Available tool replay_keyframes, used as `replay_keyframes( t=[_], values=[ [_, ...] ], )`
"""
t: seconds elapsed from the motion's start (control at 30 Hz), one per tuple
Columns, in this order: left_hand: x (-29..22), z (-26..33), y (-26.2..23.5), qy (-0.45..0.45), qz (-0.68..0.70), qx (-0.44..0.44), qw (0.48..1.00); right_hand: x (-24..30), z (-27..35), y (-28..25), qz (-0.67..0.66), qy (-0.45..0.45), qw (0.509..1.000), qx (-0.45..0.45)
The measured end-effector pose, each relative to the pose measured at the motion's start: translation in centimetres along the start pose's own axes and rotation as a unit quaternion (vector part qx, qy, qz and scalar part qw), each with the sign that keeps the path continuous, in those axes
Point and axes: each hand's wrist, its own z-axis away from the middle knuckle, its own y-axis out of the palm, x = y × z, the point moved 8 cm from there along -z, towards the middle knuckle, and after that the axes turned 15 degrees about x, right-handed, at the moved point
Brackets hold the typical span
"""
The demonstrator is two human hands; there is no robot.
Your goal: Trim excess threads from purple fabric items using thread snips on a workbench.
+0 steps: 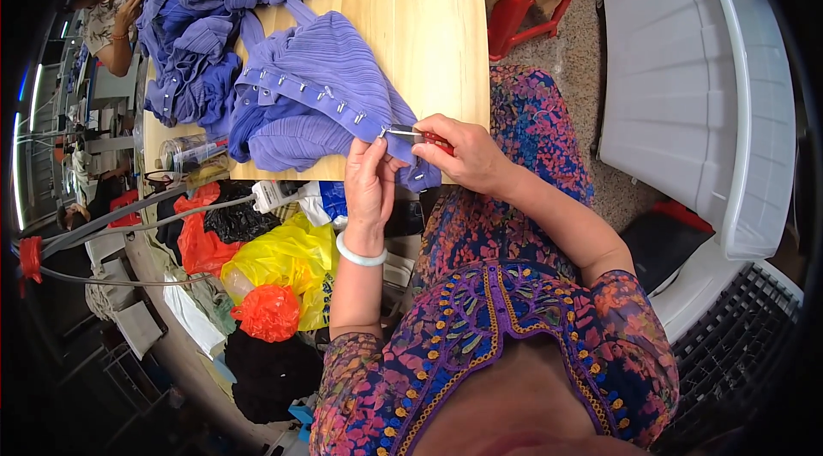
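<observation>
Left hand pinches purple garment, right hand grips red-handled tool; print on yellow bag seems illegible.

View taken from wearer's head by left fisheye of side-by-side pair; faced steeply downward. Bare left hand and bare right hand framed near, mid-picture; floral multicoloured fabric top caught closest, along lower edge.
</observation>
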Motion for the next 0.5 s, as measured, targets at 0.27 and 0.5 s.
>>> replay_keyframes(
  t=[0.27,0.5],
  values=[
    [0.4,0.1,-0.1,-0.013,-0.005,0.027,1.000,0.1,-0.1,0.0,-0.002,-0.006,1.000,-0.010],
    [0.4,0.2,-0.3,-0.018,-0.057,0.033,0.998,-1.0,-0.2,-0.2,-0.038,0.033,0.999,-0.017]
  ],
)
